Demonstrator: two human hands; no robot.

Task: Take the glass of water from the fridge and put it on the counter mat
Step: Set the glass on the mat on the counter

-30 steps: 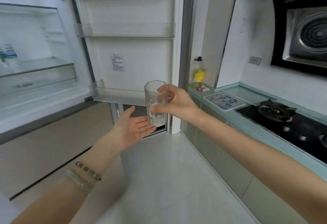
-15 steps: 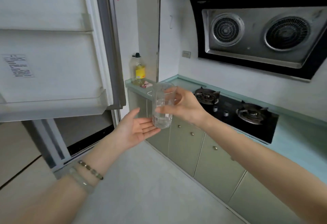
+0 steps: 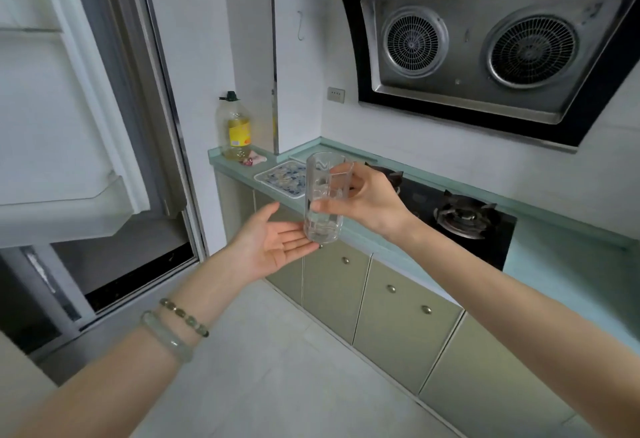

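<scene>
My right hand (image 3: 367, 203) grips a clear faceted glass (image 3: 322, 209) with a little water in its bottom, held upright in the air in front of the counter. My left hand (image 3: 273, 243) lies open, palm up, just below and left of the glass base, fingertips near it. The blue-and-white patterned mat (image 3: 282, 178) lies on the pale green counter (image 3: 232, 164), partly hidden behind the glass. The open fridge door (image 3: 69, 126) fills the left side.
A yellow oil bottle (image 3: 236, 129) and a small pink item (image 3: 254, 159) stand at the counter's left end beside the mat. A black gas hob (image 3: 460, 216) lies right of the mat, under a range hood (image 3: 485, 53). Green cabinets (image 3: 401, 309) run below.
My view has swung right, from the fridge interior to the counter. The glass and both hands now sit closer to the mat, in the same grip.
</scene>
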